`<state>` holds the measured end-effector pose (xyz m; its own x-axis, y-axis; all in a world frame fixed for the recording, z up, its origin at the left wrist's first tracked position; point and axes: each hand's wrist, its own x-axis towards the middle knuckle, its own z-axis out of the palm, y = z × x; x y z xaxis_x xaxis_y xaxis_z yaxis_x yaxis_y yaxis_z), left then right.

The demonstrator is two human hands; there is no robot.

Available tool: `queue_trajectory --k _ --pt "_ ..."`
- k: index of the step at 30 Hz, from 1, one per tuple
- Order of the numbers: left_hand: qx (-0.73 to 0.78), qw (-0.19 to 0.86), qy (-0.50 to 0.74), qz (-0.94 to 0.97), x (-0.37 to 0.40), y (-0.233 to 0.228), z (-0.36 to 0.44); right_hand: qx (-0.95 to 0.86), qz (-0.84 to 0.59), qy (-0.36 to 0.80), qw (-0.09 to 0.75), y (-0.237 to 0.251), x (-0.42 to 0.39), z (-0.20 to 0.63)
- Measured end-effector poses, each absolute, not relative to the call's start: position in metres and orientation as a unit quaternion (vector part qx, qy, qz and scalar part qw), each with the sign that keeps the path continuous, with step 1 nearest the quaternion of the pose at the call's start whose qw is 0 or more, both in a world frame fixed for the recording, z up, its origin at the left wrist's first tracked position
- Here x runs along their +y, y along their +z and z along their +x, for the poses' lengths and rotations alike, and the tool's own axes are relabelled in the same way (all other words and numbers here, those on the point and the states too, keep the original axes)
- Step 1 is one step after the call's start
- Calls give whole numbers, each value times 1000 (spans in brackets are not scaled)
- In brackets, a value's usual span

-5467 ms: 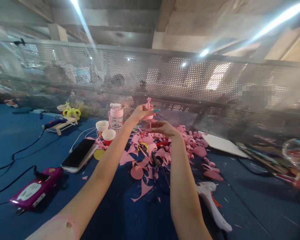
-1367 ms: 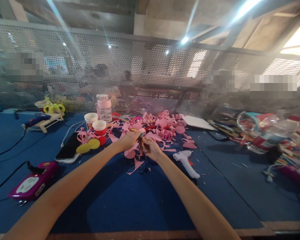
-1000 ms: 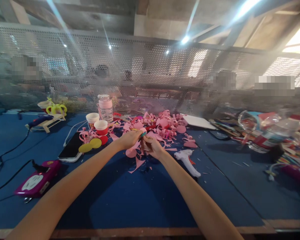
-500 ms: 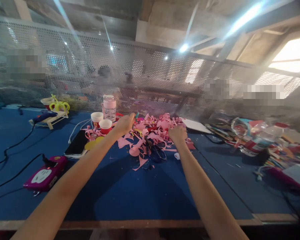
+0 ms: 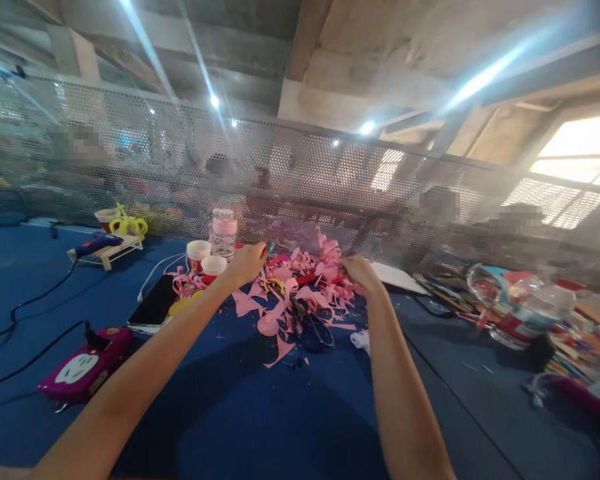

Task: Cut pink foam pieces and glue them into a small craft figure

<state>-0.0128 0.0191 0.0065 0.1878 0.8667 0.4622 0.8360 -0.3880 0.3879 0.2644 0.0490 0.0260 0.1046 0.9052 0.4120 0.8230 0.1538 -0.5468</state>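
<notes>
**Hands part over the pink scraps**

While the left hand (image 5: pixel 247 261) stays closed on a teal-tipped piece (image 5: pixel 271 247), the right hand (image 5: pixel 359 272) pinches pink paper scraps (image 5: pixel 300 293) at the far pile; snagged strips could tear, or topple the red cups (image 5: pixel 213 268) just left.

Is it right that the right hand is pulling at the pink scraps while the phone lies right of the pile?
Not quite. The head view shows the right hand at the pink scraps, but the phone lies left of the pile, near the two cups.
</notes>
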Motion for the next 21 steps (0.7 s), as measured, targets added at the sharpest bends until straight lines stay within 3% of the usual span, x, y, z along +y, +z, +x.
queue_trajectory --k 6,15,21 --pt "387 335 480 713 35 -10 5 -703 -497 238 449 21 52 198" --pt "308 449 560 625 41 -26 6 -659 -402 419 479 -6 56 165" --pt "289 438 613 591 36 -31 16 -595 -391 478 514 -23 61 155"
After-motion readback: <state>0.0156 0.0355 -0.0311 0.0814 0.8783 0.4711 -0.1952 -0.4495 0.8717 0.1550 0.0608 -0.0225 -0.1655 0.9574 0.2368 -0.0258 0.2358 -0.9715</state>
